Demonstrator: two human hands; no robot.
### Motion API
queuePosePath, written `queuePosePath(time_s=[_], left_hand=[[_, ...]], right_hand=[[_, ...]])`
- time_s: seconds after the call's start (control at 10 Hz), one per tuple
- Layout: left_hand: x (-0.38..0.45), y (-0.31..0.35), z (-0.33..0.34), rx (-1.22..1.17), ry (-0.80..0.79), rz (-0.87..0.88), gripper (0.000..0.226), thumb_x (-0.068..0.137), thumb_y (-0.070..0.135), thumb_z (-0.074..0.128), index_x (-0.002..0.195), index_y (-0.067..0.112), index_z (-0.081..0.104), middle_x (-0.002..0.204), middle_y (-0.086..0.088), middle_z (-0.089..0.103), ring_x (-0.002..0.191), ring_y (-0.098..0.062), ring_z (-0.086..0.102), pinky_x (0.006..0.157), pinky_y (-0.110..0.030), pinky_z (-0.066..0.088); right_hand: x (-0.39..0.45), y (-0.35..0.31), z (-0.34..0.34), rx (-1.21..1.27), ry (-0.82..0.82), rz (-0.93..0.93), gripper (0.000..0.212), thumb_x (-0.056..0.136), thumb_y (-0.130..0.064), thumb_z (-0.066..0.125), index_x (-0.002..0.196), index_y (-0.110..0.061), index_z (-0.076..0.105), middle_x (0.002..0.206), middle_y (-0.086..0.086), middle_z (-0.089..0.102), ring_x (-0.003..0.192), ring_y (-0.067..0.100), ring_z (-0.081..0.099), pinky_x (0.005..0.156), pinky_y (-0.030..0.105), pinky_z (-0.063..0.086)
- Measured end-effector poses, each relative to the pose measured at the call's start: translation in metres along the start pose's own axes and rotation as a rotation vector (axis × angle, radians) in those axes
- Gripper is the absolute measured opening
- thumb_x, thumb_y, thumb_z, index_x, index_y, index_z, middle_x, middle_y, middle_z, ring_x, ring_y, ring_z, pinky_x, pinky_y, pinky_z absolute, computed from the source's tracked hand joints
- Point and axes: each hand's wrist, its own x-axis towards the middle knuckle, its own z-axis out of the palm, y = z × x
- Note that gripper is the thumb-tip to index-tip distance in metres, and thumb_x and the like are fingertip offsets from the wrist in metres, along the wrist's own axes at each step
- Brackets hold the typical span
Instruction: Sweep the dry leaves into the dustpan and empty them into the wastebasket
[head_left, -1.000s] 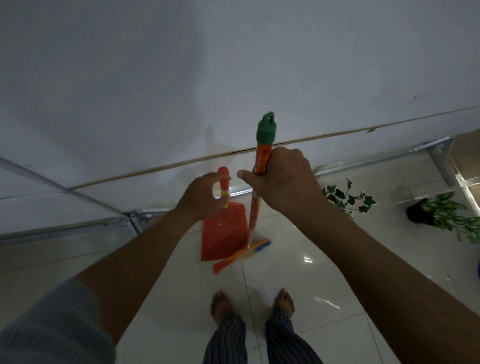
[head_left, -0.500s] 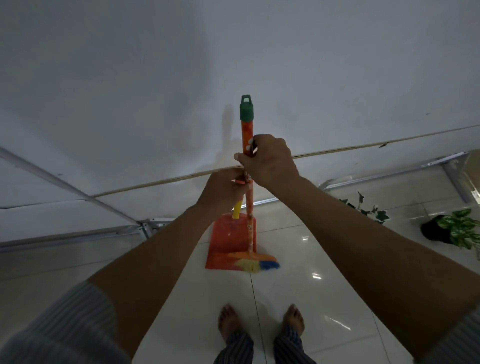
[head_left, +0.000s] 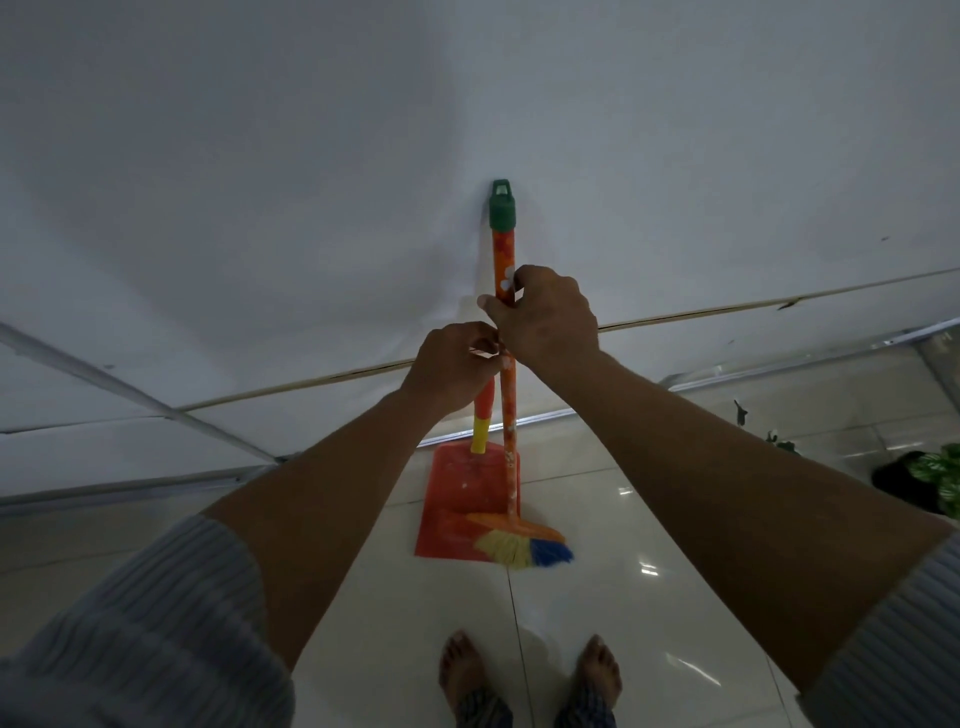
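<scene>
An orange broom (head_left: 509, 415) with a green cap stands upright against the white wall, its yellow and blue bristles on the floor tiles. My right hand (head_left: 545, 317) grips the broom's handle below the cap. Beside it the orange dustpan (head_left: 457, 509) stands on its lower edge, leaning toward the wall. My left hand (head_left: 452, 364) holds the top of the dustpan's orange and yellow handle. The two hands touch each other. No dry leaves and no wastebasket are in view.
White wall (head_left: 311, 182) with a metal rail along its base fills the upper view. Glossy white floor tiles (head_left: 649, 597) lie below. A potted green plant (head_left: 930, 478) sits at the right edge, with loose green leaves (head_left: 774, 441) near it. My bare feet (head_left: 530, 670) stand at the bottom.
Broom and dustpan have gone from tilted and lifted to upright against the wall, resting on the floor. Both hands have moved closer together and toward the wall.
</scene>
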Motion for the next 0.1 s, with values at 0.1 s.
queuePosePath(time_s=[0.1], left_hand=[[0.0008,0.0006,-0.0027,-0.017,-0.015,-0.023,0.027,0.083,0.033,0.071,0.105,0.016,0.069,0.1,0.005,0.072,0.082,-0.006,0.063,0.068,-0.007,0.039]], right_hand=[[-0.0011,0.0004,-0.0008,0.015,-0.009,-0.016,0.035,0.09,-0.048,0.07,0.106,-0.017,0.067,0.088,-0.005,0.067,0.077,0.016,0.067,0.078,0.03,0.054]])
